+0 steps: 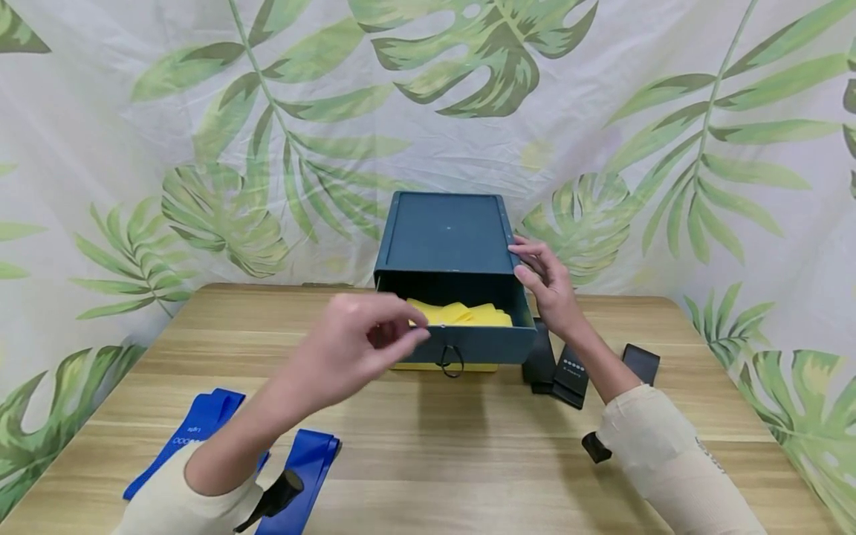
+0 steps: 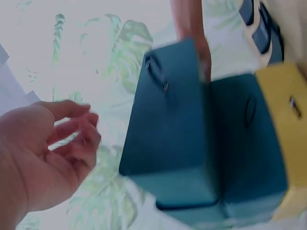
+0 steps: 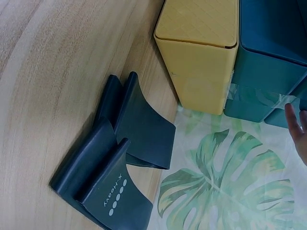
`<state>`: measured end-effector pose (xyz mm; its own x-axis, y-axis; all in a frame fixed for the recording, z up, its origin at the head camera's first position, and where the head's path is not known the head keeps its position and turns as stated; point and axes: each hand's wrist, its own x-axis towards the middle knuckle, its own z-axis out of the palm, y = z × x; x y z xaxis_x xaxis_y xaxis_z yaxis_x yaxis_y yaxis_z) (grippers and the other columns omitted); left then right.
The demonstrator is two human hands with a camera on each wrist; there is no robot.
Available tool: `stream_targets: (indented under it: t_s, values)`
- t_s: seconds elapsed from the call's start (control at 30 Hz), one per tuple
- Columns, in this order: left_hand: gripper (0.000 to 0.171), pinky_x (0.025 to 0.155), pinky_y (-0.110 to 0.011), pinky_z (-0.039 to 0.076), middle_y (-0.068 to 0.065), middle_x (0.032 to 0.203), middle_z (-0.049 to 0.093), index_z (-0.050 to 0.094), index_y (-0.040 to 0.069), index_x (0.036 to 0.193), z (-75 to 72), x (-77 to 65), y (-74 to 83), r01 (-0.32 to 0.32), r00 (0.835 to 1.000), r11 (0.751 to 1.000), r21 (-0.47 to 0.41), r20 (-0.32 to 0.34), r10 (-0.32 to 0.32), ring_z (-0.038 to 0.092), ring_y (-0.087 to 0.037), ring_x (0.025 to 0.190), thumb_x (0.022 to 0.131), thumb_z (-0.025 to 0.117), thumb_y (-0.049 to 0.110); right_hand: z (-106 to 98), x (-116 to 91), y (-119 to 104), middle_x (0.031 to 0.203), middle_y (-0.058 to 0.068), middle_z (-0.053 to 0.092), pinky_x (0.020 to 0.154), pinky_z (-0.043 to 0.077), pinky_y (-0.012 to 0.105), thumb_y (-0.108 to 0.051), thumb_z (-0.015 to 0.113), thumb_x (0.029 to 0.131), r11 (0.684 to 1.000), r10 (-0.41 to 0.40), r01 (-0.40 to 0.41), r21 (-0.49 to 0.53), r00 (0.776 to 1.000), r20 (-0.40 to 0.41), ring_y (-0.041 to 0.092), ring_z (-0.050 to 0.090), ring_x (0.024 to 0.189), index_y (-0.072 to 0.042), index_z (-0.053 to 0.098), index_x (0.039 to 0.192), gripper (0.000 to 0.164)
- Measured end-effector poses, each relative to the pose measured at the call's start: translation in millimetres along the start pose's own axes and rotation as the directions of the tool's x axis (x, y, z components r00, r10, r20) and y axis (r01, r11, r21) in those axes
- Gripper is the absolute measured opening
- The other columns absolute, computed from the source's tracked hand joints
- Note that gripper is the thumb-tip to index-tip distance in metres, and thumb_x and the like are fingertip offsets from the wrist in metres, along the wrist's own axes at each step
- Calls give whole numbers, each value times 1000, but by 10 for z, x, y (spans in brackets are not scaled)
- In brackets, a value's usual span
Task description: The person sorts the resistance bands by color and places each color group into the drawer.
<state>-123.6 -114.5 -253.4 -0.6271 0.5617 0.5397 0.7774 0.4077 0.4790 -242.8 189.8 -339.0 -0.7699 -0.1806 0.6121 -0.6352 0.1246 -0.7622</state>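
A dark teal plastic drawer cabinet (image 1: 444, 234) stood near the middle of the back edge of a light wood-grain table (image 1: 428, 475), on top of a stack with a yellow plastic drawer box (image 2: 283, 103) at the bottom. Its teal drawer (image 1: 484, 345) was pulled out toward the front edge of the table, and folded bright yellow flat bands (image 1: 461, 314) lay inside it. The left hand (image 1: 354, 345) hovered just before the left part of the drawer front, its fingers loosely bent, thumb and forefinger tips near each other but apart, with nothing between them. The right hand (image 1: 551, 290) touched the right side of the cabinet near its top edge, fingers spread and not wrapped around anything. Near the left edge of the table lay a folded blue flat band (image 1: 203, 416) printed "Light", with another blue band (image 1: 307, 464) nearer the front edge. Folded black flat bands (image 3: 146, 127), one marked "X-Heavy", lay between the stack and the table's right edge. A white cloth with green leaf prints (image 1: 321, 163) hung behind the table.
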Motion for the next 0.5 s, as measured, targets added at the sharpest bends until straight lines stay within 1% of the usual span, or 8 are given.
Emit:
stream_targets:
  t_s: [0.07,0.13,0.2,0.27,0.33,0.4,0.47,0.5]
  values:
    - [6,54,-23,52,6,73,67,76,4,100,85,-34,-1,40,996,993,-115,90,-30,56,-2,57,94,74,2,-3,-1,-1,155,26,44,120,35,48,-8,51,104,1000,1,-1,2,1000,2,44,44,143,13,53,131,34]
    - [8,53,-25,54,5,75,70,75,3,105,180,-70,-28,114,980,972,-205,184,-76,59,-2,56,98,71,6,-4,-5,-7,155,26,44,120,37,44,-7,51,103,1000,1,-1,2,1000,3,43,44,143,12,53,131,34]
    - [11,52,-27,56,3,78,71,73,2,109,272,-94,-71,172,962,944,-282,254,-99,62,-5,56,101,68,8,-3,-10,-16,155,26,44,119,37,45,-6,51,103,1000,1,-1,2,1000,6,43,44,143,12,53,132,34]
    - [12,53,-29,57,0,81,71,72,1,110,352,-105,-122,201,952,915,-351,291,-97,67,-9,60,102,65,8,-2,-11,-17,155,27,44,119,36,48,-5,51,103,1000,0,0,4,1000,6,43,44,143,12,52,132,34]
    - [12,54,-32,59,-4,83,72,72,0,108,406,-108,-161,231,944,879,-418,316,-97,70,-15,63,103,63,7,-1,-11,-17,155,27,43,119,35,51,-5,51,103,1000,-2,2,6,1000,8,43,44,143,13,52,132,34]
    - [11,54,-35,60,-7,85,73,70,-1,109,437,-109,-186,253,939,850,-462,327,-102,72,-21,65,103,63,5,-1,-12,-16,155,27,43,119,35,50,-6,51,103,1000,-2,2,8,1000,9,43,44,144,13,52,132,34]
    - [11,53,-37,60,-9,86,74,67,-2,111,451,-112,-202,276,937,832,-482,328,-120,73,-24,65,102,64,3,-1,-13,-17,156,26,43,119,37,45,-6,51,103,1000,-2,2,10,1000,9,43,44,143,13,52,132,34]
    - [12,52,-37,60,-9,86,75,67,-2,112,452,-115,-205,287,935,828,-483,330,-132,73,-25,65,102,64,3,-2,-14,-16,155,26,43,119,37,43,-6,51,103,1000,-2,2,8,1000,8,43,44,143,12,52,132,34]
